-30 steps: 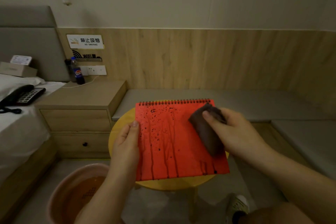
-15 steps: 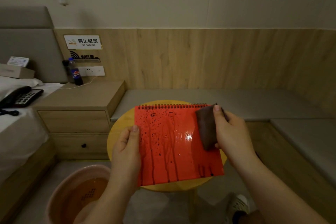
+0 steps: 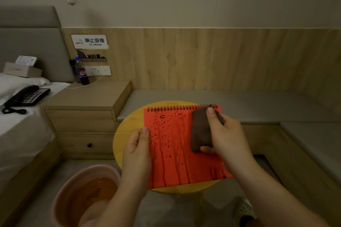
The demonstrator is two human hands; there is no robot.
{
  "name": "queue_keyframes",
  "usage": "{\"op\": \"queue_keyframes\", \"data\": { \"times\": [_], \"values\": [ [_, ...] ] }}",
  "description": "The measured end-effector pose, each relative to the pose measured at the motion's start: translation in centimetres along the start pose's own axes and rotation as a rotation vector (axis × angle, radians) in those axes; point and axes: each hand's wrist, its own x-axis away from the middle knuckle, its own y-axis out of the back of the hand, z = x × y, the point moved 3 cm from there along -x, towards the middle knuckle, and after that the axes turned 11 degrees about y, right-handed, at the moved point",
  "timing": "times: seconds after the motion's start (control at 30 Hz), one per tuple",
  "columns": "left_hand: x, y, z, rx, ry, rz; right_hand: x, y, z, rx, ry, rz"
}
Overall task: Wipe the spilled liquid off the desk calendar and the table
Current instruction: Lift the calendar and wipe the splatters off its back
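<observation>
Above the yellow table [image 3: 127, 127], the left hand [image 3: 137, 155] pinches the red calendar [image 3: 177, 155], spiral edge away, while the right hand [image 3: 226, 137] clutches a cloth [image 3: 200, 131].

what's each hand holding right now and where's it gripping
Left hand grips the red calendar by its left edge; right hand presses a brown cloth against its upper right.

The calendar [image 3: 177, 153] shows a smooth red cover, wet with dark drips, and wire spiral binding; the cloth [image 3: 200, 131] looks soft, matt brown; the surface [image 3: 127, 131] is yellow wood.
</observation>
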Motion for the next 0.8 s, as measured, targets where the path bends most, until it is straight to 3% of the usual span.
{"op": "queue_keyframes", "data": {
  "times": [0.6,0.8],
  "values": [
    [0.1,-0.8,0.9,-0.032,-0.044,0.07,1.9,-6.1,0.1,-0.004,0.047,0.215],
    [-0.1,-0.4,0.8,-0.018,-0.024,0.062,1.8,-6.0,0.4,-0.007,0.056,0.215]
  ]
}}
